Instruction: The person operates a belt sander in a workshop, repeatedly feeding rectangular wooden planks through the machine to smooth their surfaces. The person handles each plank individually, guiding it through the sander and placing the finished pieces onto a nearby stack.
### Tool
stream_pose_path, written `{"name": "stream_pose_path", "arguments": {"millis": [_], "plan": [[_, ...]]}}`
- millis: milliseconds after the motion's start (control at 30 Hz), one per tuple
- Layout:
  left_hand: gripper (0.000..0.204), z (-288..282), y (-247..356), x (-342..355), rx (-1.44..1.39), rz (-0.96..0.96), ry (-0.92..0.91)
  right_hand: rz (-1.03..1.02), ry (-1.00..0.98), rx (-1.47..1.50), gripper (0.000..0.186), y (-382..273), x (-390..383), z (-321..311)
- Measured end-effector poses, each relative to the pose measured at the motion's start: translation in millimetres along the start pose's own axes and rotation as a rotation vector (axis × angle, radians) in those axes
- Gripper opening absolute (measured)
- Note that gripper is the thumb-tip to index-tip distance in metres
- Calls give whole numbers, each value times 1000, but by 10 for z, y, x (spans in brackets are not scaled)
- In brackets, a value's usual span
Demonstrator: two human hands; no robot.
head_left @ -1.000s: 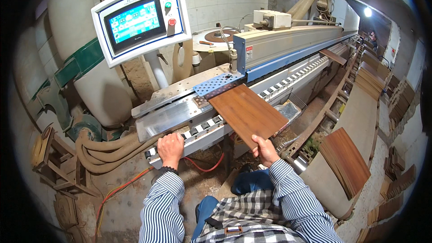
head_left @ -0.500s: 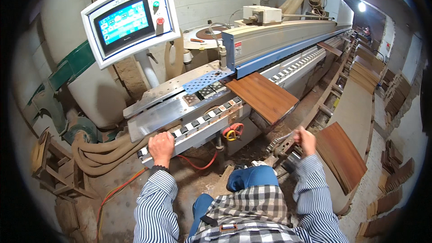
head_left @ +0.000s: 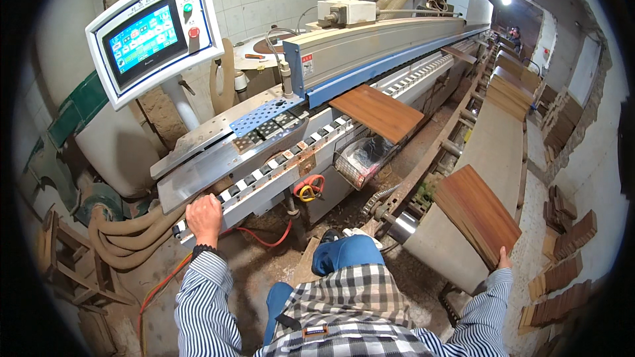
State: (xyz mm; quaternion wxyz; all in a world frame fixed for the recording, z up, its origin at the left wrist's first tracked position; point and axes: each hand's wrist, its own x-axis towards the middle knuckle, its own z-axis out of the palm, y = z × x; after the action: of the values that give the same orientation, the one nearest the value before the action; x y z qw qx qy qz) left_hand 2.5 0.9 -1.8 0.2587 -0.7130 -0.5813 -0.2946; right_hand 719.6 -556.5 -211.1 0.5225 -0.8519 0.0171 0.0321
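The brown panel stack lies on the conveyor belt, far-left of the nearer right hand, long axis pointing toward it; those fingers touch its near end, grip unclear. The left hand curls over the roller rail.

Conveyor belt: stack of brown boards | roller rail: single brown board

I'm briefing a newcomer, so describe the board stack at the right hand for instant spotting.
Find the broad conveyor belt running along the right, beside the long machine. At its near end lies a slanted board stack, the right hand at its lower corner. Its reddish-brown wood-grain top sets it apart from the tan-faced stack farther up the belt.
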Motion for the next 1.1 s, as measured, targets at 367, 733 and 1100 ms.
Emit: {"name": "stream_pose_path", "arguments": {"millis": [367,733,1100], "plan": [[28,17,0,9,-45,26,6,381,160,643,54,255,-1054,-672],[31,-39,-22,-6,-102,-28,-23,276,-364,869,36,-858,-2309,-161],[25,-41,-31,8,-52,-16,-23,258,-1078,909,60,-2633,-3303,1829]]}}
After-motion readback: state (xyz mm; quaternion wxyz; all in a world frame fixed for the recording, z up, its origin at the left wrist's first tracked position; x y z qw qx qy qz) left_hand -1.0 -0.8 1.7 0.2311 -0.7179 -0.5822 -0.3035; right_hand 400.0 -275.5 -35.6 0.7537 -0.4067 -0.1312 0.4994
